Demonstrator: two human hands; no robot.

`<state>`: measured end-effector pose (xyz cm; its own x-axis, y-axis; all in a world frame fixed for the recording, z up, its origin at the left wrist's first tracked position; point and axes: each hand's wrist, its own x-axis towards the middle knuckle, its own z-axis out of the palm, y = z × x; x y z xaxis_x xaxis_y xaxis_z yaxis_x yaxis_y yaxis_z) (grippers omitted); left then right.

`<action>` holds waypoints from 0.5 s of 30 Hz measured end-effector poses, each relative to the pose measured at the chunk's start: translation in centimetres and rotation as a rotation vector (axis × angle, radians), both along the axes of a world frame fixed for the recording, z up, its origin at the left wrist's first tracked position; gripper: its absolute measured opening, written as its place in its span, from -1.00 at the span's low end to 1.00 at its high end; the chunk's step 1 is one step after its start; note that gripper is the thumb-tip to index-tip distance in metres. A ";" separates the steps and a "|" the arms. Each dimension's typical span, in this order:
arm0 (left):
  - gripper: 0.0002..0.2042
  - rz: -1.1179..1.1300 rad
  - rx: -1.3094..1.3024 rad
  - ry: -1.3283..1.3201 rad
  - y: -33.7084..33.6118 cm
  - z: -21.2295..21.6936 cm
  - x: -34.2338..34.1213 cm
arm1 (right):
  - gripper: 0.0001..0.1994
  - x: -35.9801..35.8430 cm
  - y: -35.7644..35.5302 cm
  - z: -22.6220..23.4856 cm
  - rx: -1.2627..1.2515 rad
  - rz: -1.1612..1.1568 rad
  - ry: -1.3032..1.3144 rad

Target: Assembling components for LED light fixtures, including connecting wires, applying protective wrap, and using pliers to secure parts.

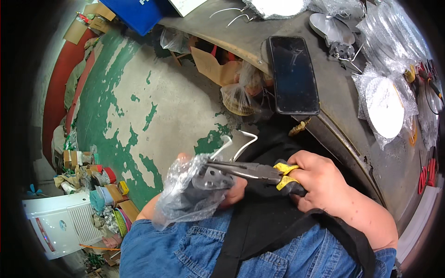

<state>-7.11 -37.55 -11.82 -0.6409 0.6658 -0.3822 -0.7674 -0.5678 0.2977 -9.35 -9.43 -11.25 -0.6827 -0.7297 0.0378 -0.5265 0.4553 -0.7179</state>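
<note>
My left hand [235, 192] is closed around a bubble-wrapped part [178, 197], and the wrap covers most of its shape. A dark metal bracket with holes [215, 180] sticks out of the wrap, and two bent white wires [245, 144] rise beyond it. In my right hand [320, 178] is a pair of long-nose pliers [255, 171] with yellow and black handles. The pliers point left, their jaw tips against the bracket's upper edge near the wrap. Whether the jaws grip anything is too small to tell.
A metal workbench [336, 123] on the right holds a black phone [293, 76], an oval white piece in bubble wrap [385, 107], a similar wired part [333, 32] and red-handled tools [426, 176]. Under the bench are a cardboard box [213, 65] and plastic bags. Clutter lies on the left.
</note>
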 end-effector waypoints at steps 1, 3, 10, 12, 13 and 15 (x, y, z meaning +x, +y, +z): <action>-0.35 0.058 -0.055 0.092 -0.2 -0.9 -0.1 | -0.60 0.1 -0.1 0.0 0.005 -0.003 -0.003; -0.29 0.179 -0.170 0.281 -0.4 -1.9 -0.4 | -0.59 0.2 -0.2 -0.1 0.012 -0.052 -0.062; -0.69 0.099 -0.429 0.545 -4.3 -5.2 -2.2 | -0.57 0.7 0.3 0.1 0.034 -0.105 -0.052; -0.76 0.097 -0.436 0.591 -4.4 -5.6 -2.2 | -0.56 0.6 0.2 0.2 0.047 -0.085 0.000; -0.82 0.096 -0.441 0.637 -4.4 -5.8 -2.1 | -0.56 0.6 0.1 0.2 0.046 -0.086 0.000; -0.72 0.128 -0.654 0.843 -4.3 -6.0 -1.7 | -0.55 0.6 0.0 0.3 0.049 -0.098 0.022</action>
